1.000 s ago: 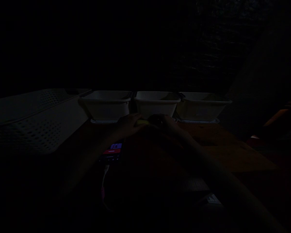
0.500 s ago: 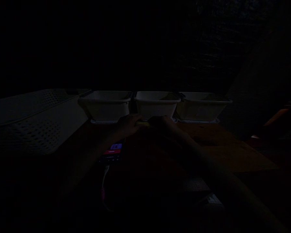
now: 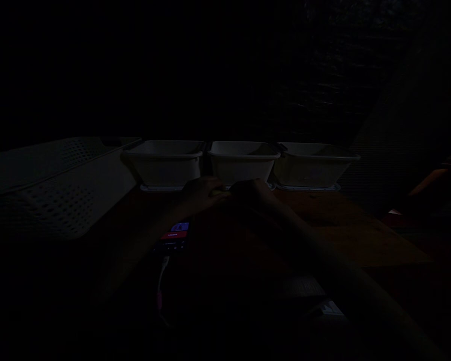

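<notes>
The scene is very dark. My left hand point(image 3: 199, 194) and my right hand point(image 3: 252, 193) meet on the wooden table point(image 3: 342, 230), just in front of the middle white tub point(image 3: 242, 163). Both are closed around a small yellow-green object point(image 3: 218, 192); only a sliver of it shows between them. I cannot make out what the object is.
Three white rectangular tubs stand in a row at the back: left point(image 3: 165, 163), middle, right point(image 3: 311, 165). A large perforated white basket point(image 3: 56, 185) lies at the left. A lit phone point(image 3: 174, 234) with a cable point(image 3: 161, 281) lies near my left forearm. Another person's arm point(image 3: 436, 181) shows at the right edge.
My hands have drawn closer together over the yellow-green object, so less of it shows now. The arm at the right edge has shifted slightly.
</notes>
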### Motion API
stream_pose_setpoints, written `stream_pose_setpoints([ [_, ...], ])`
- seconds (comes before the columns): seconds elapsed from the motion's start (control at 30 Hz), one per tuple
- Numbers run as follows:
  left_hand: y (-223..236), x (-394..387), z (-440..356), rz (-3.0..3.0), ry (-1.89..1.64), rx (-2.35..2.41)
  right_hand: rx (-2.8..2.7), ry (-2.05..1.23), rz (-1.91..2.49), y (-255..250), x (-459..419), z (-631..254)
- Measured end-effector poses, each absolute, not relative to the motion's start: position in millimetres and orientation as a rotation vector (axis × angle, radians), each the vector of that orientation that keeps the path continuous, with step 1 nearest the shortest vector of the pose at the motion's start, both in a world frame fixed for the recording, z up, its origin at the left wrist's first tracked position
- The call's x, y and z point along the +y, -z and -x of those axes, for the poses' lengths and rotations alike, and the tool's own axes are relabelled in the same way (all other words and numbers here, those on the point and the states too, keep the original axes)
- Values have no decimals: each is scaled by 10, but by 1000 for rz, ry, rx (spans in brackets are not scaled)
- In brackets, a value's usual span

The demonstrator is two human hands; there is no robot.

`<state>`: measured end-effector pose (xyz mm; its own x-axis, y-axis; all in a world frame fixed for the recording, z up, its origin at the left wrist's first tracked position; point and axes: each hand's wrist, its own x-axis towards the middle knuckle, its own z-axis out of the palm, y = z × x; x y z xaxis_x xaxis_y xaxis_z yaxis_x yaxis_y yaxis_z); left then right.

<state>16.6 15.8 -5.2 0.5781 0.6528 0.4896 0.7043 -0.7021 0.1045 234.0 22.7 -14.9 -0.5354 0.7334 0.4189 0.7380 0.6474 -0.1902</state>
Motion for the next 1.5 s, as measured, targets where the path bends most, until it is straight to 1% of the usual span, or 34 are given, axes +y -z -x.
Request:
stream_pose_setpoints([
  [0.37,76,174,-164,2677,759,-1158,-2367,3,1260,126,202,-2325],
  [0.7,-3,200,-117,2710,894,-1254,-2237,6,1152,89,193,-2393],
  [0.93,32,318,-74,2687,1017,-1122,-2167,-39,1157,74,204,-2397],
  [1.1,39,325,-70,2643,1072,-1071,-2213,-68,1065,105,198,-2377],
  [1.27,25,297,-85,2589,1057,-1080,-2264,-141,960,78,113,-2353],
  [1.5,75,287,-135,2619,985,-1082,-2387,-116,1105,123,187,-2330],
])
